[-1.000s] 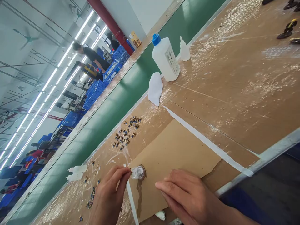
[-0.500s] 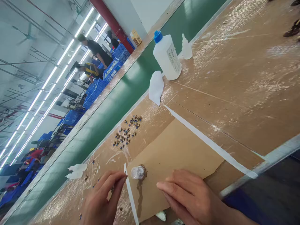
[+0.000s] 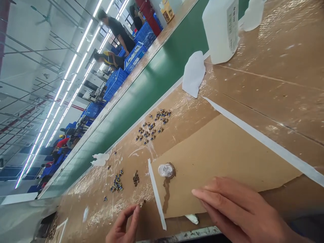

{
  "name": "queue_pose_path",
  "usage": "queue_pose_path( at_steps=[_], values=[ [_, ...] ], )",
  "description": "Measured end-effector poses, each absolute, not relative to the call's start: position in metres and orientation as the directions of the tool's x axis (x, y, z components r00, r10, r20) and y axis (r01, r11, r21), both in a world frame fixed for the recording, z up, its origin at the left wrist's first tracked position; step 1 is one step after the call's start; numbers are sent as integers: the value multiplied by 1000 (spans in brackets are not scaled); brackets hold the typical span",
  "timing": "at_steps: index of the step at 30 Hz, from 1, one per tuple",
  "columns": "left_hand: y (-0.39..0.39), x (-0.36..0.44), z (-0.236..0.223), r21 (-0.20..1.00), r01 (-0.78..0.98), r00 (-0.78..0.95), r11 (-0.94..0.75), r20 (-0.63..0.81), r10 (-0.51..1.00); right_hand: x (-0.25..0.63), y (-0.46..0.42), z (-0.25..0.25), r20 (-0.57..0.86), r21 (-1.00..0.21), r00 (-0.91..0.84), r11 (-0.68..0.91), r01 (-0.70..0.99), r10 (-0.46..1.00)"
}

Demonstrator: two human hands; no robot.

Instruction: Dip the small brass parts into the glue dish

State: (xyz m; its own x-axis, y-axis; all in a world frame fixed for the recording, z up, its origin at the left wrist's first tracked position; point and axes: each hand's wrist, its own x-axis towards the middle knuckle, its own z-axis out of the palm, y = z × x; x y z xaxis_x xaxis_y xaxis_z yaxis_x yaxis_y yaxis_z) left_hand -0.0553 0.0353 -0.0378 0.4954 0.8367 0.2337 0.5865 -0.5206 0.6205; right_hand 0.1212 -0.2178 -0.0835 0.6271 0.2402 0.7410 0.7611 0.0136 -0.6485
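Left hand (image 3: 120,226): fingers pinched together, tips just beside a tiny metal part (image 3: 142,203); grip on it impossible to tell.
Right hand (image 3: 238,211): fingers together, lying flat on a cardboard sheet (image 3: 227,158), empty.
Part's place: on the brown bench covering (image 3: 265,101), left of a white strip (image 3: 156,192).
Nearby: clear plastic cup (image 3: 166,170) on the cardboard; blue-and-brass parts (image 3: 153,128) in loose clusters.

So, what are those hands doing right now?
Left hand at small brass parts; right hand on cardboard sheet; white strip between them.

Factory hall (image 3: 22,60) with white strip lights (image 3: 71,65) overhead, stacked blue crates (image 3: 113,84), a red pillar (image 3: 145,10)
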Motion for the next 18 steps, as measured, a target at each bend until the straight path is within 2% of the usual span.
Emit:
queue_pose_path(
  at_steps=[2, 6, 11, 18],
  values=[
    [31, -53, -39, 676, 592, 438, -440, 188, 879, 120, -220, -86, 725, -645, 623, -27, 764, 295],
    [28, -45, -30, 704, 607, 400, -369, 131, 907, 117, -221, -92, 709, -650, 622, -35, 760, 333],
    [37, -43, -20, 710, 670, 381, -217, -78, 921, 116, -222, -91, 693, -663, 631, -35, 748, 349],
    [12, -31, -18, 647, 674, 404, -356, 80, 911, 120, -221, -89, 702, -665, 617, 15, 747, 356]
  ],
)
